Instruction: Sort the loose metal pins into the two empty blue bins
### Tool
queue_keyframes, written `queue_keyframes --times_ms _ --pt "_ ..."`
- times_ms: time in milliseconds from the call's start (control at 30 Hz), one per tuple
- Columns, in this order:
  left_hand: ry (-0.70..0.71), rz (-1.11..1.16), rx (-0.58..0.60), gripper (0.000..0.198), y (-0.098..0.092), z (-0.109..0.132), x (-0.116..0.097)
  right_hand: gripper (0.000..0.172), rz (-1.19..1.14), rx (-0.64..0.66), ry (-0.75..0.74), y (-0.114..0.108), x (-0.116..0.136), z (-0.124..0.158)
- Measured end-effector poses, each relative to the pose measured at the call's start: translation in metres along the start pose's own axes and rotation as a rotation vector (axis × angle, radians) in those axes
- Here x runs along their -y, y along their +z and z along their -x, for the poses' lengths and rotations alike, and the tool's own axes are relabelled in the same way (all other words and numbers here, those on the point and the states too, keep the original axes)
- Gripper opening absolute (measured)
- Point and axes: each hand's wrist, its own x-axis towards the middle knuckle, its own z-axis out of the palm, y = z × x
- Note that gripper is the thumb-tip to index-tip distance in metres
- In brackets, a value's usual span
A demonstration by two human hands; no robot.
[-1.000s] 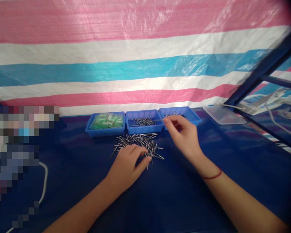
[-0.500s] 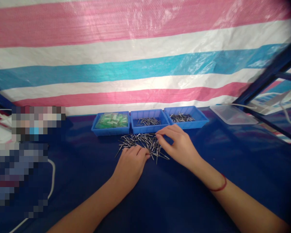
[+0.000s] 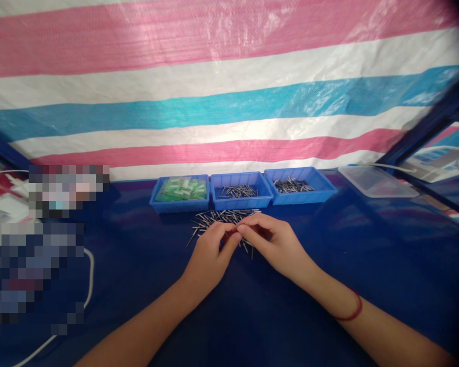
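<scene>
Fingertips of my left hand (image 3: pixel 210 255) and my right hand (image 3: pixel 277 242) meet over a loose pile of thin metal pins (image 3: pixel 210 217) on the dark blue table. Both hands are pinched closed; whatever lies between the fingertips is too small to make out. Just behind the pile is a middle blue tray (image 3: pixel 240 204) with more metal pins in it. To its right, a second blue tray (image 3: pixel 321 191) holds similar pins. The left blue tray (image 3: pixel 179 206) contains green and white pieces in clear plastic.
A clear plastic lid (image 3: pixel 378 182) lies at the back right. A white cable (image 3: pixel 91 275) runs along the left side, near blurred items. Behind the table hangs a striped plastic sheet (image 3: pixel 214 109), with dark frame bars at both sides.
My right hand has moved left and slightly down from the pile's right side to meet my left hand. The left fingers have risen off the pins into a pinch. The view has shifted slightly.
</scene>
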Motion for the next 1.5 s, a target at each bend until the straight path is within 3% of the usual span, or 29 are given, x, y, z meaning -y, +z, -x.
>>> queue_keyframes --times_ms 267,467,700,900,1000,1167,1233,1333,1500 --pt "0.016 -0.006 0.019 0.020 0.000 -0.001 0.000 0.018 0.006 -0.059 0.004 -0.001 0.002 0.000" --pt "0.050 0.003 0.046 0.023 0.000 -0.003 -0.001 0.016 0.053 0.000 -0.103 -0.002 0.009 0.002" --pt "0.030 0.023 -0.043 0.014 -0.008 -0.005 0.000 0.017 -0.067 0.021 0.016 -0.009 0.009 -0.003" --pt "-0.065 0.146 -0.043 0.021 -0.011 -0.007 0.002 0.019 0.072 0.094 -0.034 -0.011 0.012 -0.004" --pt "-0.104 0.159 -0.033 0.024 -0.011 -0.007 0.003 0.026 -0.055 0.001 0.078 -0.013 0.007 -0.008" --pt "-0.070 0.025 0.021 0.023 -0.011 -0.005 0.002 0.030 -0.427 -0.406 0.266 -0.038 -0.008 -0.024" --pt "-0.008 -0.066 0.064 0.021 -0.011 -0.004 0.002 0.034 -0.503 -0.504 0.313 -0.051 -0.013 -0.030" --pt "0.093 -0.224 0.132 0.018 -0.009 -0.003 0.002 0.039 -0.543 -0.541 0.381 -0.062 -0.017 -0.034" --pt "0.123 -0.507 0.137 0.029 -0.001 -0.006 0.006 0.032 -0.484 -0.385 0.362 -0.049 -0.011 -0.028"
